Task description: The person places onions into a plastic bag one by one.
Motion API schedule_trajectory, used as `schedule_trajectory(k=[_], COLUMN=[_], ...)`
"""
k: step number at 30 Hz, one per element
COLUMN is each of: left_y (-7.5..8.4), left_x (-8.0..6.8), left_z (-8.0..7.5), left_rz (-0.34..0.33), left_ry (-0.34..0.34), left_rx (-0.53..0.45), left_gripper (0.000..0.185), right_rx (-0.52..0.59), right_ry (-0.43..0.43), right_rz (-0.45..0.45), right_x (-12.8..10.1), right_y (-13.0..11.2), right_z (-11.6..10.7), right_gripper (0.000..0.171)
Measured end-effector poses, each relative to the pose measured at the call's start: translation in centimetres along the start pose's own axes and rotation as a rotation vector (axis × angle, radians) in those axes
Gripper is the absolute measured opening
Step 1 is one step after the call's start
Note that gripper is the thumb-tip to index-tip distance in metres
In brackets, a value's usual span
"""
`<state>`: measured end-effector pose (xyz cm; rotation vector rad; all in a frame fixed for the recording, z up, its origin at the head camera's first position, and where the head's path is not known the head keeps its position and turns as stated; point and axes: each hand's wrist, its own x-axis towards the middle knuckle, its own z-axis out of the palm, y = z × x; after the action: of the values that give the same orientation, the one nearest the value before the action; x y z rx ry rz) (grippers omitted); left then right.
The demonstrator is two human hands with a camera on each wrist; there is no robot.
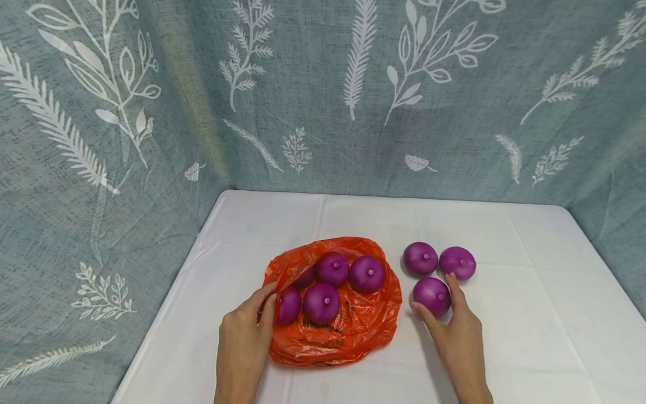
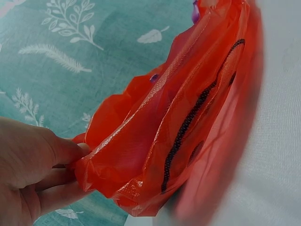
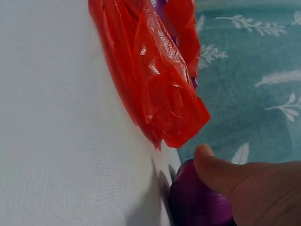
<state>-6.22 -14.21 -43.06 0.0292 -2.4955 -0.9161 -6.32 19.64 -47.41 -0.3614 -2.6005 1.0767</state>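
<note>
Here, glossy purple onion [image 1: 431,295] beside crumpled orange bag [image 1: 353,325].

Two bare hands, left hand [image 1: 245,331] and right hand [image 1: 456,328], forearms bare to the picture's lower edge. No sleeves, rings, watch or gloves in view. Short, unpainted nails; thumb [image 3: 214,165] nail trimmed close.

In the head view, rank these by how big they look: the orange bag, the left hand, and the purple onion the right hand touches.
1. orange bag
2. left hand, though it is nearer the camera
3. purple onion
</note>
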Motion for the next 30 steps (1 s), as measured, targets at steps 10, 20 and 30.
schedule_trajectory(k=[10,20,30], left_y=[-0.1,-0.1,-0.2], left_x=[0.0,0.1,0.1], left_z=[-0.1,-0.1,-0.2], left_rz=[0.0,0.015,0.027], left_ry=[0.008,0.016,0.018], left_rx=[0.003,0.001,-0.006], left_gripper=[0.025,0.026,0.026], right_rx=[-0.013,0.005,0.025], right_ry=[-0.026,-0.01,0.004], right_rz=[0.02,-0.017,-0.035], right_x=[0.2,0.2,0.2], right_y=[0.1,-0.3,-1.3], right_z=[0.1,-0.3,-0.9], right_gripper=[0.095,0.09,0.09])
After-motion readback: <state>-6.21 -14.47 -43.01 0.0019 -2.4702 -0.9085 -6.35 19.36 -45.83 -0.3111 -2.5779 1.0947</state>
